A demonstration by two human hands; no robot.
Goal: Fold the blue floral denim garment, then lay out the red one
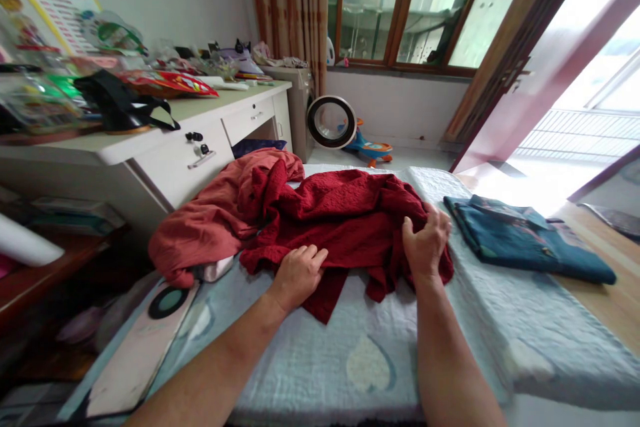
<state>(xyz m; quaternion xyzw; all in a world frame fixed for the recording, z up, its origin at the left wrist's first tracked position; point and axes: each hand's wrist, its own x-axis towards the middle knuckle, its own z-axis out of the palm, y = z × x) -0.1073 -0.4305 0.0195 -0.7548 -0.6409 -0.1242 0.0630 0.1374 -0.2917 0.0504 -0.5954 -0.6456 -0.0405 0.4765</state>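
A dark red garment (345,233) of crinkled cloth lies rumpled across a pale blue heart-patterned cover (300,373). With fingers curled, my left hand (299,275) grips its near edge left of the middle. At the garment's right end, my right hand (427,240) is closed on a fold, the thumb on the near side. One flap of the red cloth hangs loose between the hands, towards me. Against the garment's left side rests a heap of salmon-coloured cloth (210,227). Folded dark blue denim (525,237) lies to the right of my right hand.
A pale board with a dark ring (145,347) lies at the front left. Along the left wall runs a cluttered desk (200,110) with drawers. Behind the bed stand a washing machine with its round door (332,122) swung out and a blue-and-orange ride-on toy (370,147).
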